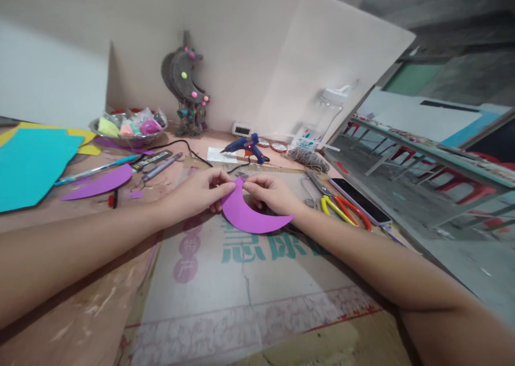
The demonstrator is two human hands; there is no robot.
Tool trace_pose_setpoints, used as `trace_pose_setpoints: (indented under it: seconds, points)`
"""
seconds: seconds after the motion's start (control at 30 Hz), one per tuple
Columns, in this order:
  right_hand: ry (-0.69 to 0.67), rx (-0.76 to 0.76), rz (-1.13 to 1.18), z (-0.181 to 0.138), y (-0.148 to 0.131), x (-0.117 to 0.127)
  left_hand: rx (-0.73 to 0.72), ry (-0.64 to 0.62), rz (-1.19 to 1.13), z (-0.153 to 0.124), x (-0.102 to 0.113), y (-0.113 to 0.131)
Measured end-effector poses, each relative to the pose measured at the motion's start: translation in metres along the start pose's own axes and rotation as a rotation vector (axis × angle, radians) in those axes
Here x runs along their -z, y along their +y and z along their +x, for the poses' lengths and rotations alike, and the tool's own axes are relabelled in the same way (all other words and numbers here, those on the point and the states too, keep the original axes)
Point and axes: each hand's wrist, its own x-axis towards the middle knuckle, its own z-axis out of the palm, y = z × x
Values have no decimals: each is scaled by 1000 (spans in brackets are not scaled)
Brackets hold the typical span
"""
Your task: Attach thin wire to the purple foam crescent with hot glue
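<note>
A purple crescent moon cutout (pixel 254 220) is held up over the printed cardboard sheet (pixel 209 307). My left hand (pixel 207 191) pinches it near its upper tip, thumb in front and the other fingers partly hidden behind. On the opposite side of that same tip, my right hand (pixel 271 192) grips with thumb and bent forefinger. The crescent's other point reaches right, in front of my right wrist. Just beyond both hands lies a blue glue gun (pixel 247 147) with a small red light showing.
Left are teal sheets (pixel 38 162), a purple offcut (pixel 100 182), pens (pixel 163 167) and a bowl (pixel 131 138) of bagged clay. A decorated grey moon (pixel 187 81) stands behind. Right are scissors (pixel 346 211), a phone (pixel 360 200), grey yarn (pixel 309 159) and a bottle (pixel 322 120).
</note>
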Motion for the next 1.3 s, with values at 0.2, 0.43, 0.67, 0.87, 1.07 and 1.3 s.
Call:
trace_pose_setpoints:
  seconds: [0.2,0.43,0.67,0.87,1.07,1.3]
  points:
    - [-3,-6,-80,-3,-6,-3,-59,16,59,0,2,0]
    - [4,-8,-52,-2,-5,-4,-85,64,106,0,2,-1]
    - [4,6,-58,-1,-4,-4,-107,76,101,1,3,-4]
    - [5,8,-66,-1,-3,-3,-109,78,89,0,3,-1]
    - [12,17,-68,-1,-2,-2,-105,82,82,-1,3,0]
    - [59,56,-123,0,0,-3,-105,75,61,-1,2,1]
